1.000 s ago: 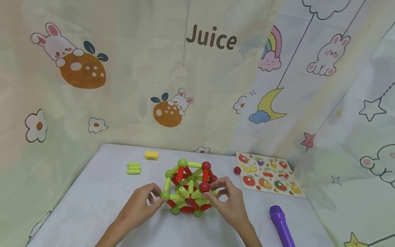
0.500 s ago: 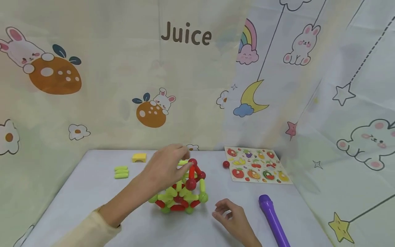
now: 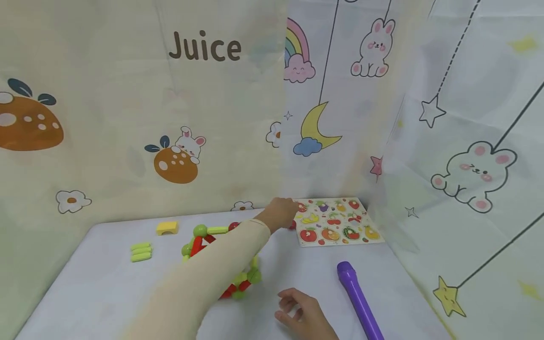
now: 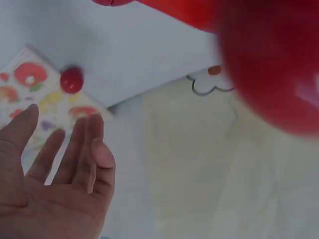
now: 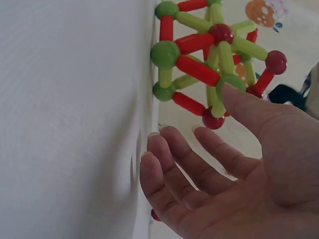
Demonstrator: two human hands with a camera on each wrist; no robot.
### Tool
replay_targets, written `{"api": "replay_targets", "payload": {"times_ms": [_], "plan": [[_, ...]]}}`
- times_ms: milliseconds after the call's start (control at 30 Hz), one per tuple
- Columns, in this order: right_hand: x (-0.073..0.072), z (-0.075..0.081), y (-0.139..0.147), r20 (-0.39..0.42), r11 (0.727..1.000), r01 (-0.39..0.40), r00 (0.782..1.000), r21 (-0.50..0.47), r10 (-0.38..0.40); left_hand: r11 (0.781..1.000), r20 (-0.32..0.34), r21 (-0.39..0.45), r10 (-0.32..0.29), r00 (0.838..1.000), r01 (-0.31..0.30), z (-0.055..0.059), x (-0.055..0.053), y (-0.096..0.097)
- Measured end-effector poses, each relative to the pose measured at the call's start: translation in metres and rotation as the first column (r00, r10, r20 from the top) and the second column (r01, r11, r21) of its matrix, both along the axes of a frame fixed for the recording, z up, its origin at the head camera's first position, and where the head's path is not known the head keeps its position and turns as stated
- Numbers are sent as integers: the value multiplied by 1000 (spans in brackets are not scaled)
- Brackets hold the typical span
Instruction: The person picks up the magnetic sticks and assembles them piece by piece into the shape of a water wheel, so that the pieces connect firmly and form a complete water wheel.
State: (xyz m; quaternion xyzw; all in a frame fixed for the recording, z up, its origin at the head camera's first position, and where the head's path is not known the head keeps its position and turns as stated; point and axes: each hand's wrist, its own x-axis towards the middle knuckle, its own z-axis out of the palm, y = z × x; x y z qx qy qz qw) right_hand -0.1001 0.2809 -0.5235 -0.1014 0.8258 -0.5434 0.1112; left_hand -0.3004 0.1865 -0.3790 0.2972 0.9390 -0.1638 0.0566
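My left hand is stretched across the table to the far side, close by a loose red ball. In the left wrist view its fingers are spread, with nothing held, and the red ball lies beyond the fingertips. A model of green and red magnetic rods and balls stands on the table, largely hidden behind my left sleeve. My right hand is held loosely bent near the front, holding nothing. The right wrist view shows the model past its thumb.
A fruit-picture board lies at the back right, beside the red ball. A purple toy microphone is to the right of my right hand. Several green rods and a yellow block sit at the back left.
Both hands have let go of the model. My left hand has swung over it to the far right, near the red ball; my right hand has drawn back toward me. The head view has turned right.
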Motion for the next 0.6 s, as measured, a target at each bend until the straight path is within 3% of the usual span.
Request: {"api": "replay_targets", "payload": {"times_ms": [133,267,400,467,600], "plan": [[5,-2,6,-63,998,-45,997,-48,41,999,3,-43,19,1000,-19,-26,-7,17],[5,-12,14,-192,992,-91,979,-83,74,999,-11,-48,15,1000,-15,-44,-9,32],[2,-27,13,-278,987,-128,956,-94,98,998,-19,-61,6,1000,-7,-56,-12,28],[0,-31,13,-297,987,-138,949,-87,106,997,-13,-82,-8,1000,7,-63,-14,28],[0,-27,14,-248,987,-144,961,-78,120,990,-9,-135,-36,999,35,-75,-12,30]]}}
